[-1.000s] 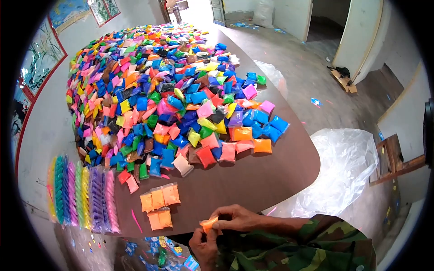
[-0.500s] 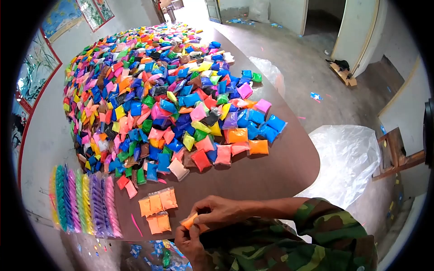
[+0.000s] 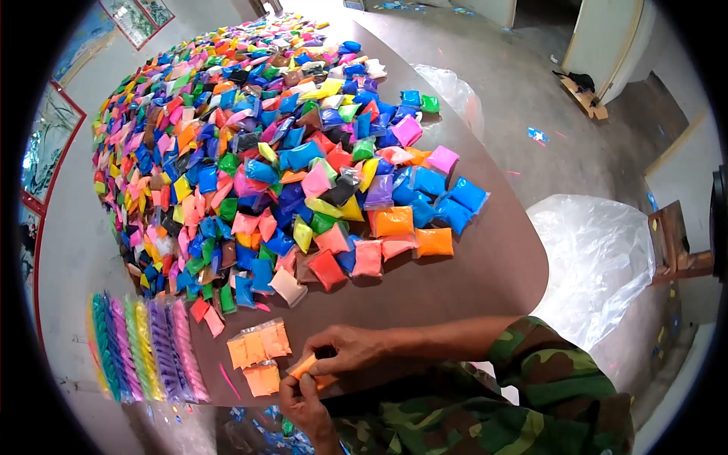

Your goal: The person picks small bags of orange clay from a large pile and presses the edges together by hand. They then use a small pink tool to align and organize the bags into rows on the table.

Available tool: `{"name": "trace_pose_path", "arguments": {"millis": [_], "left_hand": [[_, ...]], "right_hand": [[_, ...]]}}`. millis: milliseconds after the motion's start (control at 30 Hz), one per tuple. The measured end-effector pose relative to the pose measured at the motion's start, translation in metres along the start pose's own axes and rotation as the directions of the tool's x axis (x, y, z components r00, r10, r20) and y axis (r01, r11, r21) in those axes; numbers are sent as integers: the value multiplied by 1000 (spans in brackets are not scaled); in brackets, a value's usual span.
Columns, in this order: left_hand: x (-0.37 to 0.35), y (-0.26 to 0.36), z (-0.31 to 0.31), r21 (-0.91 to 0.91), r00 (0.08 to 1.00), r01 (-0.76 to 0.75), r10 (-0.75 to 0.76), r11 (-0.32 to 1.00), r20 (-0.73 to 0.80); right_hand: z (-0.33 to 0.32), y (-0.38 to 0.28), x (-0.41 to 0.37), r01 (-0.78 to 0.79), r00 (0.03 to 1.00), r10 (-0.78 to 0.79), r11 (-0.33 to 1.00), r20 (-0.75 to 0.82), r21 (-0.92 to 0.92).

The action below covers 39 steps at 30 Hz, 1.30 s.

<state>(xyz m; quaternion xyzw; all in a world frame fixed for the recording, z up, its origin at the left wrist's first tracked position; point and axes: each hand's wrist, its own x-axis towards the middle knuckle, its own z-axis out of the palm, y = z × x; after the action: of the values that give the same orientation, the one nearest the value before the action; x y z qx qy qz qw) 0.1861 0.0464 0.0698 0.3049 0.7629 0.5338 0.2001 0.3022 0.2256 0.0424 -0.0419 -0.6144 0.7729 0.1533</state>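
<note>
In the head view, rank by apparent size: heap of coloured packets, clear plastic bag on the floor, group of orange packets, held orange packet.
1. heap of coloured packets
2. clear plastic bag
3. group of orange packets
4. orange packet, partly hidden between left hand and right hand

Dark brown table (image 3: 462, 296) with a rounded corner, loaded with a heap of small coloured packets (image 3: 243, 152).

The heap covers the table from the far end almost to the near edge, in blue, pink, orange, yellow, green and red, leaving a bare strip along the right side and the front. Blue packets (image 3: 455, 203) lie at its right fringe. Apart from the heap, near the front edge, a small cluster of orange packets (image 3: 259, 347) lies flat, with a thin pink sliver (image 3: 229, 377) just beside it.
</note>
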Motion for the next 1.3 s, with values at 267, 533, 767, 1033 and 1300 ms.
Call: {"name": "trace_pose_path", "arguments": {"millis": [267, 533, 767, 1033, 1300], "left_hand": [[1, 10, 22, -45, 993, 115, -113, 992, 34], [-1, 2, 0, 30, 997, 57, -59, 998, 48], [-13, 2, 11, -129, 992, 119, -113, 985, 51], [-4, -6, -2, -30, 995, 15, -12, 999, 98], [-12, 9, 13, -91, 993, 77, -68, 993, 98]], "right_hand": [[-5, 12, 2, 32, 994, -25, 997, -110, 64], [-4, 2, 4, 29, 998, -31, 999, -47, -33], [-6, 16, 1, 72, 997, -73, 996, -22, -50], [-2, 4, -1, 66, 997, -69, 993, -26, -95], [-3, 10, -1, 64, 998, -64, 997, -16, -38]]}}
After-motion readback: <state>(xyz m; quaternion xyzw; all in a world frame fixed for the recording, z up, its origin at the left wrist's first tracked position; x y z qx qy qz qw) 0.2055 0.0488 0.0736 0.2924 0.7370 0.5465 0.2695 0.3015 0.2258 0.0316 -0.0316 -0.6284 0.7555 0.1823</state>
